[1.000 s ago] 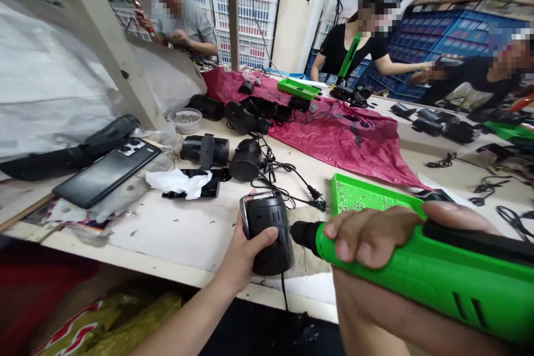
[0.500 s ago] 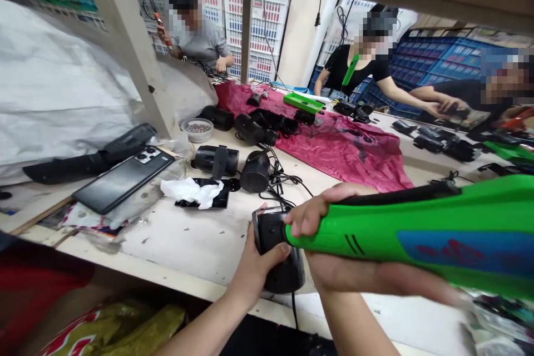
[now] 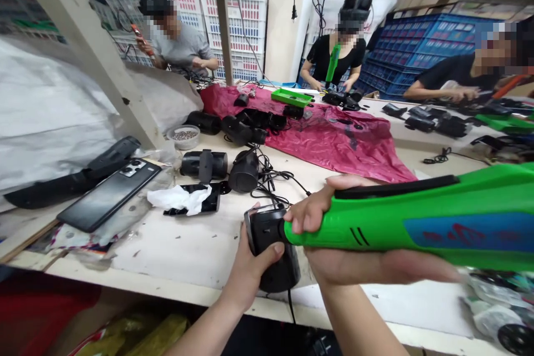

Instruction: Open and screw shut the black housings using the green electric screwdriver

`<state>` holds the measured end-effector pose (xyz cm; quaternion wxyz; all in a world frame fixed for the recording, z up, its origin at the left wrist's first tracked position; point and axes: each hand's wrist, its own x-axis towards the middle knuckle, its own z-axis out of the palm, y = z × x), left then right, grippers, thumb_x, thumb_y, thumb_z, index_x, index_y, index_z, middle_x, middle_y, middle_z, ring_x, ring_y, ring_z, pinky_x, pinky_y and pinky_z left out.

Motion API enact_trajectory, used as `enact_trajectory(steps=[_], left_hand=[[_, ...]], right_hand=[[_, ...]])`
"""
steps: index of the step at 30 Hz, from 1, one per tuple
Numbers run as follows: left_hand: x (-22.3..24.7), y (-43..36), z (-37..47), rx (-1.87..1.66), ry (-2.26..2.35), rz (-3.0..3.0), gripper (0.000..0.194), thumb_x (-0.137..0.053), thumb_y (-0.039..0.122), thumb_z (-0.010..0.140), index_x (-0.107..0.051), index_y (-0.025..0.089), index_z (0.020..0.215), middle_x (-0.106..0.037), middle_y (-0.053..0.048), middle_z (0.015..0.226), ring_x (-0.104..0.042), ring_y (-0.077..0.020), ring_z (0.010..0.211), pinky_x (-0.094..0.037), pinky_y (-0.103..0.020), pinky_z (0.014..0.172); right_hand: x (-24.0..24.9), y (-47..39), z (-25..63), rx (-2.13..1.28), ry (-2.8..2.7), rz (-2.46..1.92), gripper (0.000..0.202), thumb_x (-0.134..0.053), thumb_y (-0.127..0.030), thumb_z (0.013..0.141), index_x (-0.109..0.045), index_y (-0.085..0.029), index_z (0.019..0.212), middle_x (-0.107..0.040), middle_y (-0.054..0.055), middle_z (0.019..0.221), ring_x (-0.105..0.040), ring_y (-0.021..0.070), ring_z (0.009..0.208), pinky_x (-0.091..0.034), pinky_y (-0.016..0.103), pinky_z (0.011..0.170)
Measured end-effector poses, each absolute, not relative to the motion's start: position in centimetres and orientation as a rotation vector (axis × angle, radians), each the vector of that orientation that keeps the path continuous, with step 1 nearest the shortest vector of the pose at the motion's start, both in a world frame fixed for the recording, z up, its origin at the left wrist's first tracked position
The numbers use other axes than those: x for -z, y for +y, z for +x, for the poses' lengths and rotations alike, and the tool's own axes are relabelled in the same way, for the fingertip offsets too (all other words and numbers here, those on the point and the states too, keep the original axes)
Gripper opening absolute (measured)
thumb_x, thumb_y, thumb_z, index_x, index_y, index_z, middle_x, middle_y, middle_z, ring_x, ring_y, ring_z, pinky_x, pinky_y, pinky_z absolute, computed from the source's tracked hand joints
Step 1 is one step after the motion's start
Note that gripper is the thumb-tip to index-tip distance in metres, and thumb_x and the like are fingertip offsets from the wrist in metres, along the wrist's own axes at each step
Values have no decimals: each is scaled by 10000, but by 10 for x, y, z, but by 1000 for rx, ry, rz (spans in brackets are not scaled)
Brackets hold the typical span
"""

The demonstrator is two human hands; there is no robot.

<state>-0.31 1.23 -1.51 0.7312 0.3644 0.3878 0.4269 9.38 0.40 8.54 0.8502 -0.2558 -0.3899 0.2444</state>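
Observation:
My left hand (image 3: 250, 264) is wrapped around a black plastic housing (image 3: 278, 278), thumb across its near face, with a cord hanging from the bottom. A bright green electric screwdriver (image 3: 375, 225) lies in my right hand (image 3: 346, 264), which grips it near its narrow front end. The screwdriver points left, its nose against the upper part of the housing; the bit and any screw are hidden. Behind the housing, black cables (image 3: 271, 181) trail from a round black part (image 3: 244, 172).
A phone (image 3: 110, 192), a crumpled white tissue (image 3: 179, 198) and a tub of small metal pieces (image 3: 184, 136) sit to the left. Farther back are a pink plastic sheet (image 3: 334, 150), a green tray (image 3: 291, 97) and several black parts. Three people work across the table. A slanted post (image 3: 104, 72) stands at left.
The view has shifted slightly, while my hands, the housing and the screwdriver keep the same contact. The middle co-worker has drawn back an arm that reached toward the person on the right.

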Motion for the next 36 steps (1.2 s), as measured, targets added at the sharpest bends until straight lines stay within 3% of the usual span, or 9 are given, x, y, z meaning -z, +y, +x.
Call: enact_trajectory(steps=[5,10,16,22,27,36], left_hand=[[13,13,-4,-934,829,788,811,-802,325,629,-419,262,1341,-610,-56,1261,-539,-286,1193,-404,-384,1003],[5,11,-3,-906,811,697,866,-794,297,642,-355,278,1388,-654,-40,1181,-590,-256,1101,-452,-355,931],[7,11,-2,-912,820,707,841,-800,317,637,-387,273,1368,-640,-42,1213,-577,-265,1131,-435,-358,961],[9,14,0,-958,905,772,751,-778,350,641,-444,260,1307,-626,-63,1230,-546,-297,1192,-444,-388,962],[11,12,-3,-962,861,831,771,-781,332,640,-435,251,1324,-611,-69,1262,-524,-293,1218,-369,-413,1046],[11,6,-6,-937,767,767,910,-805,291,630,-350,270,1418,-613,-60,1276,-530,-285,1217,-382,-392,1038]], right_hand=[[-89,-1,97,-536,-842,-505,641,-562,-783,692,-720,-198,899,-590,-13,487,-535,159,380,-496,322,445],[-102,-12,108,-712,-824,-533,555,-727,-700,595,-727,-198,832,-621,19,524,-555,169,426,-488,320,457],[-89,-3,105,-538,-789,-480,631,-550,-772,714,-714,-200,924,-596,-8,497,-540,157,391,-511,319,462],[-75,11,92,-649,-882,-449,622,-657,-770,604,-694,-206,862,-625,-13,550,-564,153,427,-545,344,526],[-82,6,91,-605,-842,-473,630,-631,-798,598,-683,-196,778,-577,-23,474,-525,158,356,-498,324,426],[-84,-18,103,-512,-856,-464,649,-514,-763,749,-690,-185,986,-606,1,546,-560,176,423,-519,352,473]])
